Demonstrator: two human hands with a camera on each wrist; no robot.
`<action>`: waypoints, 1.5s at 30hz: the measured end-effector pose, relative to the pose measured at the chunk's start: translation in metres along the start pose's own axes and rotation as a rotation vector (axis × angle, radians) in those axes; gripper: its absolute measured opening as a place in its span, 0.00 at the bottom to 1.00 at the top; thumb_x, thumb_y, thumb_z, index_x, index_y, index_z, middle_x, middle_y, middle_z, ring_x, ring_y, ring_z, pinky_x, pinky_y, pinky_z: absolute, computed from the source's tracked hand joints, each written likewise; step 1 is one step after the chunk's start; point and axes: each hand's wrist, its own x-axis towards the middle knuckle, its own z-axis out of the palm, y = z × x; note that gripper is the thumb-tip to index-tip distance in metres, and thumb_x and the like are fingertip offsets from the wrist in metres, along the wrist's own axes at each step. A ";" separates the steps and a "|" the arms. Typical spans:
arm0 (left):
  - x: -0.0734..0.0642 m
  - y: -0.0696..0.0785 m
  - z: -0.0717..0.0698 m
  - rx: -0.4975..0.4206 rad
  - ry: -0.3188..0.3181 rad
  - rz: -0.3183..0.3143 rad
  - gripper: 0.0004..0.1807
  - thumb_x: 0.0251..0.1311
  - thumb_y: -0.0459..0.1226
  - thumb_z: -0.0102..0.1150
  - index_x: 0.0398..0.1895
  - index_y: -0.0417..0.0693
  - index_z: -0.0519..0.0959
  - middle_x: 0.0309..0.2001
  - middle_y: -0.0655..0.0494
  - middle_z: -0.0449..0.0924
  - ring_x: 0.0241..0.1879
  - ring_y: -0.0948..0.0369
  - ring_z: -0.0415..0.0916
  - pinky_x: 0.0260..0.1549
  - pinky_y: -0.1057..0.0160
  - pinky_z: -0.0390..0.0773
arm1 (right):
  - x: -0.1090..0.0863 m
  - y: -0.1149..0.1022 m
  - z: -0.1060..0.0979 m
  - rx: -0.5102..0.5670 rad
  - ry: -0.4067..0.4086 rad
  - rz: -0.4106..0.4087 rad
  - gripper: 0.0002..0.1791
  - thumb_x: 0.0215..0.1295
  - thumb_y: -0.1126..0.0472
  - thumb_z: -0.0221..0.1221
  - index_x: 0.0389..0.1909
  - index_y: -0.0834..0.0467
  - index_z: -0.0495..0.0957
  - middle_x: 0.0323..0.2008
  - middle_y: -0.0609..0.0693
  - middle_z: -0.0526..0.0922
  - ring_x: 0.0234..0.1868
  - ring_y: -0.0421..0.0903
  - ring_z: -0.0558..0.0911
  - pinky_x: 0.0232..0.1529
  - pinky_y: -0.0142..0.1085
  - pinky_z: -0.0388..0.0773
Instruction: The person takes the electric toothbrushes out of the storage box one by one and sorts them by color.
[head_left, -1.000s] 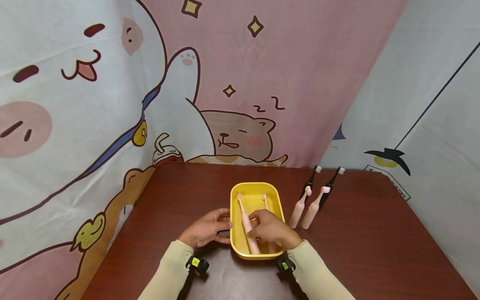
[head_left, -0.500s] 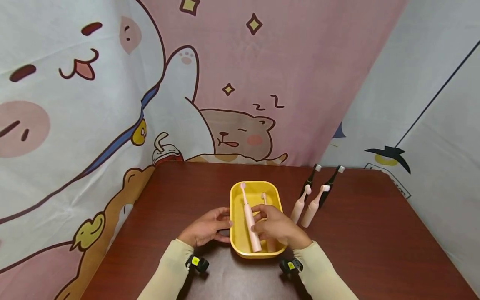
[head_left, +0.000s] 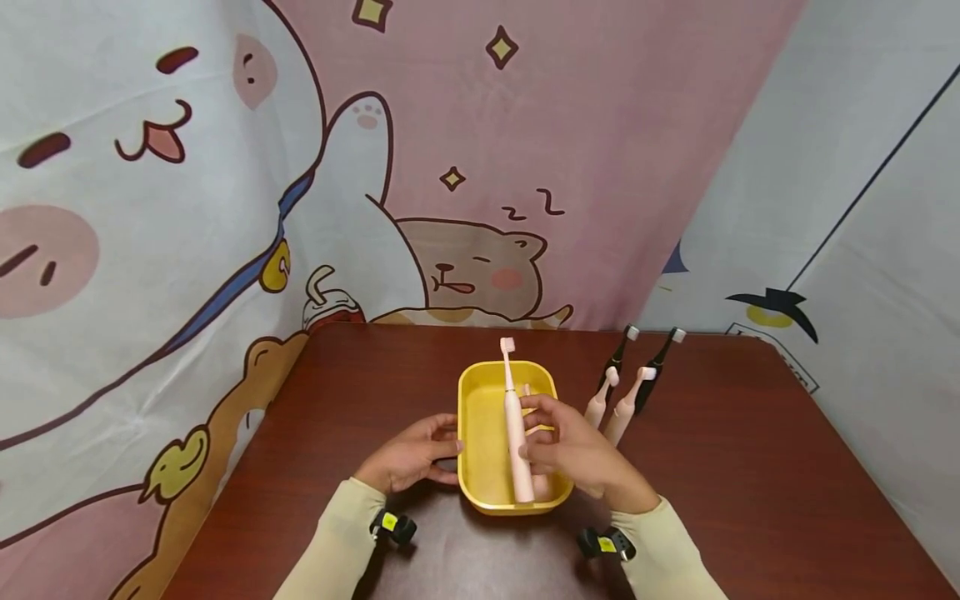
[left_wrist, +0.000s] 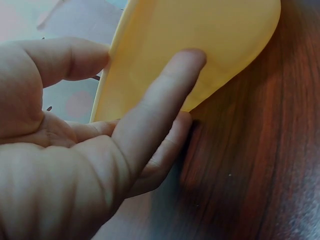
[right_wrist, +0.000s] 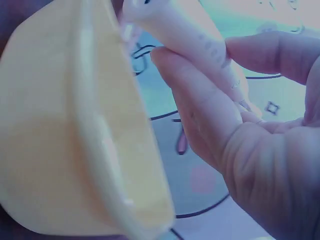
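My right hand point(head_left: 581, 454) pinches a pale pink electric toothbrush point(head_left: 517, 442) by its handle, brush head up, above a yellow plastic tray point(head_left: 480, 425). In the right wrist view, thumb and fingers close on that handle beside the tray's rim. A second pink electric toothbrush point(head_left: 542, 485) lies in the tray's right side, partly covered by my right hand. At the tray's left, the fairly straight fingers of my left hand point(head_left: 408, 454) rest against its outer wall. The left wrist view shows the thumb pressed to the yellow wall point(left_wrist: 230, 30).
Right of the tray, two pink electric toothbrushes point(head_left: 621, 417) stand upright, partly behind my right hand. Two black electric toothbrushes point(head_left: 657, 367) stand just behind them. The brown table point(head_left: 375, 375) ends at a printed cloth backdrop point(head_left: 600, 167).
The pink toothbrush has risen from inside the tray and shifted right with my right hand, its head now above the far rim. My left hand stays at the tray's side.
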 end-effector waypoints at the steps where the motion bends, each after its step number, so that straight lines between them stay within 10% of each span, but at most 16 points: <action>1: 0.000 0.000 0.000 0.000 -0.001 0.001 0.33 0.78 0.31 0.53 0.79 0.32 0.55 0.68 0.27 0.70 0.58 0.43 0.83 0.48 0.47 0.90 | -0.003 -0.004 -0.001 0.000 0.003 -0.007 0.38 0.66 0.72 0.65 0.75 0.65 0.61 0.55 0.63 0.73 0.45 0.49 0.82 0.40 0.42 0.90; 25: 0.000 0.001 -0.002 -0.010 -0.005 -0.011 0.35 0.77 0.31 0.55 0.80 0.32 0.54 0.68 0.27 0.69 0.58 0.43 0.83 0.50 0.45 0.89 | -0.077 -0.029 -0.052 0.004 0.175 -0.367 0.35 0.67 0.79 0.62 0.72 0.61 0.63 0.55 0.54 0.79 0.54 0.49 0.88 0.50 0.39 0.90; 45: 0.001 -0.001 -0.001 -0.005 -0.009 -0.008 0.34 0.76 0.31 0.56 0.79 0.32 0.56 0.67 0.28 0.70 0.56 0.44 0.84 0.50 0.45 0.89 | -0.100 -0.011 -0.085 -0.039 0.535 -0.481 0.35 0.62 0.84 0.62 0.67 0.59 0.68 0.52 0.45 0.85 0.51 0.39 0.87 0.43 0.28 0.87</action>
